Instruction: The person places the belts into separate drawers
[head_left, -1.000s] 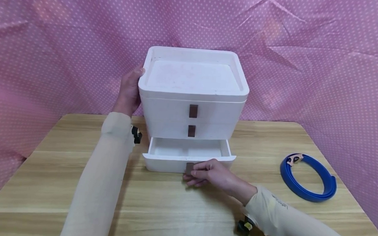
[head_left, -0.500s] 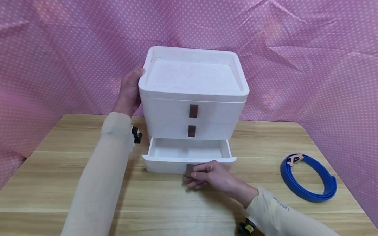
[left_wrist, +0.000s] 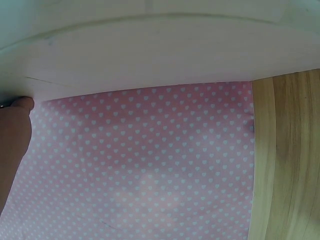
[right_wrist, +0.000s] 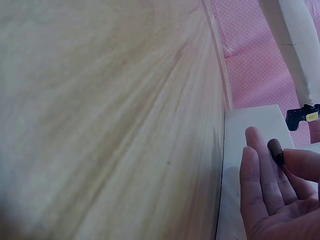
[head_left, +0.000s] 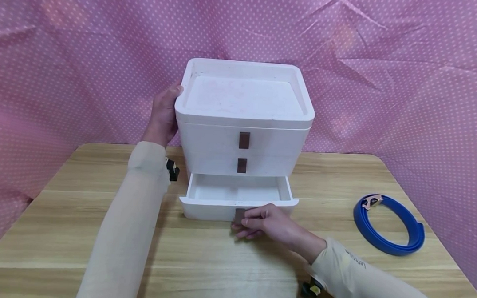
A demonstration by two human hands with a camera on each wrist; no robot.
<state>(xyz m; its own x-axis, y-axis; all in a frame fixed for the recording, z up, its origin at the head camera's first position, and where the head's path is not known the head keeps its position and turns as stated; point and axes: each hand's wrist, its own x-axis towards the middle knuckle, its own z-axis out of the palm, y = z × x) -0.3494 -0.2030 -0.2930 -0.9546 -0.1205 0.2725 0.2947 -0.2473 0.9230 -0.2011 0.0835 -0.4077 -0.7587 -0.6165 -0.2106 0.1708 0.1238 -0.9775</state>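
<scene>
A white drawer unit (head_left: 215,141) has a shallow tray top and brown pull tabs on its drawers. Its bottom drawer (head_left: 208,211) is pulled out, with a bare white inside. My right hand (head_left: 271,221) pinches that drawer's brown tab (head_left: 239,215) between thumb and forefinger; the other fingers extend below it. In the right wrist view the tab (right_wrist: 275,150) shows at the thumb tip. My left hand (head_left: 164,112) holds the unit's upper left side, thumb at the rim, most fingers hidden behind it. The left wrist view shows the unit's pale side (left_wrist: 160,55) close up.
A coiled blue belt (head_left: 390,249) with a rose-gold buckle (head_left: 371,201) lies on the right of the wooden table (head_left: 201,272). Pink dotted cloth (head_left: 385,93) hangs behind the table and along both sides.
The bottom drawer has slid very slightly toward me, with the right hand moving along on its tab. My left hand and the belt stay in place.
</scene>
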